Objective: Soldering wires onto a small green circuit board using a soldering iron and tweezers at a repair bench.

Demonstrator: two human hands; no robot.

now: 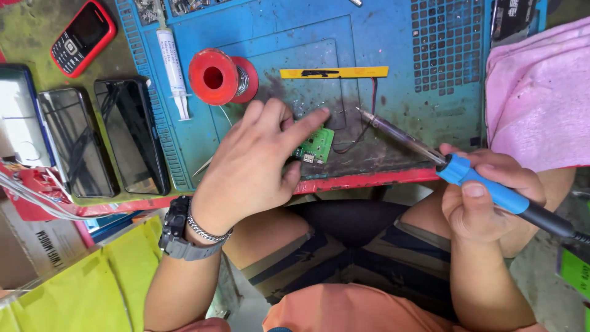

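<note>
A person's 2 bare hands work over a blue mat [393, 37] that covers most of a bench [24, 37]. The left hand [252, 166] rests palm down on the mat with its fingers spread, the forefinger stretched toward the right; it presses on 1 small green circuit board [317, 146], which lies near the front edge of the mat, partly hidden under the fingers. The wrist carries 1 dark watch [175, 237] and 1 silver chain bracelet [206, 230]. The right hand [485, 200] is closed around the blue handle of 1 soldering iron [491, 187], held off the bench's front edge; the iron's metal shaft slants up and left, its tip just beside the left forefinger and above the board. 1 red wire and 1 black wire run from the board area up the mat. Behind the left hand stand 1 red solder spool [218, 77], 1 white syringe [173, 67] and 1 yellow strip [335, 72]. On the left lie 1 red keypad phone [83, 35] and 2 dark smartphones [104, 141] side by side. 1 pink cloth [541, 98] sits at the right.
</note>
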